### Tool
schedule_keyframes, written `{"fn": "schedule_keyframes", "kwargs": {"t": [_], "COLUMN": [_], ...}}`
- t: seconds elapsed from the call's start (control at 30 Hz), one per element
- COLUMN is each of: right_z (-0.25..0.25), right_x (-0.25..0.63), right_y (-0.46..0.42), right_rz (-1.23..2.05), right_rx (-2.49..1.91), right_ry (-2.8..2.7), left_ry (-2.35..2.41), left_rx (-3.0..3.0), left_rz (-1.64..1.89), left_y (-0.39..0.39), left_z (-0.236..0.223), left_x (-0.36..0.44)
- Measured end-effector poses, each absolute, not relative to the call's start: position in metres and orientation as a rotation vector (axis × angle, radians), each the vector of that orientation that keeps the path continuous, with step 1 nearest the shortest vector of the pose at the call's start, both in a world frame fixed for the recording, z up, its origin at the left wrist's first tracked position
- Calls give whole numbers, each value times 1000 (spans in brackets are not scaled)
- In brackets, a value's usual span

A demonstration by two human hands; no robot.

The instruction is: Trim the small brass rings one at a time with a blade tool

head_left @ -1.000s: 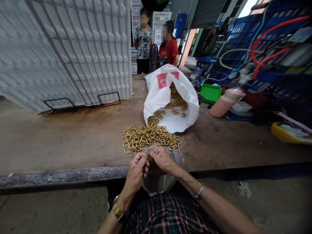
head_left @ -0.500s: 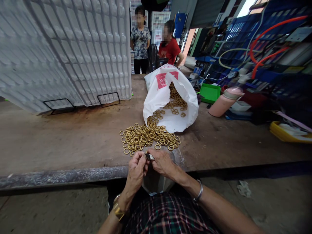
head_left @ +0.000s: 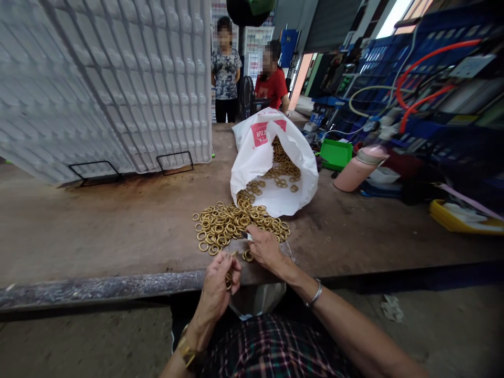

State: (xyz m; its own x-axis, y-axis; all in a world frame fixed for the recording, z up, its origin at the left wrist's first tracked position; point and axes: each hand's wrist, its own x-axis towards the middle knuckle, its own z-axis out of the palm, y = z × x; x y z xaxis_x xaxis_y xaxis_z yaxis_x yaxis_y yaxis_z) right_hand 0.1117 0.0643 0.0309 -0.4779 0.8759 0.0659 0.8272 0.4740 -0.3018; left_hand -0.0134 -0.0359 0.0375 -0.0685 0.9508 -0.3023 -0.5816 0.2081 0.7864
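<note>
Gold-coloured rings (head_left: 220, 226) lie in a loose heap on the brown table (head_left: 118, 226), running back into the open mouth of a white bag (head_left: 248, 168) that lies on its side with many more inside. From my end I see the left hand (head_left: 218, 278) at the table's front edge, thumb and fingers drawn together on some of the rings: at least one shows in the curl of the fingers, and what I take for another peeks out at the fingertips. I can't count them. The right hand (head_left: 265, 251) is at the near side of the heap, well clear of the left, with its fingers closed round a small tool (head_left: 247, 236), pale with a dark end; I can't make out its exact kind. Just under that hand, a ring or two lie off from the heap.

On progress, I judge that only a few rings are in work, the ones in the left hand, while most sit in the heap and the bag. Nothing in their look tells me finished from unworked, so I can't say how many are done. A pale sack (head_left: 258, 299) shows below the table's edge; its inside is hidden from me, so I count nothing there.
</note>
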Motion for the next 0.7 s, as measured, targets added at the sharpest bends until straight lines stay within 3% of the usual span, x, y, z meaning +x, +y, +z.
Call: {"fn": "schedule_keyframes", "kwargs": {"t": [0.43,0.7], "right_z": [25,21], "right_x": [105,114], "right_y": [78,76], "right_rz": [293,820], "right_rx": [-1584,-1276], "right_ry": [-2525,-2031], "left_ry": [800,840], "left_rx": [211,133], "left_rz": [1289,1361], "left_y": [-30,-18], "left_z": [27,25], "left_x": [-23,-21]}}
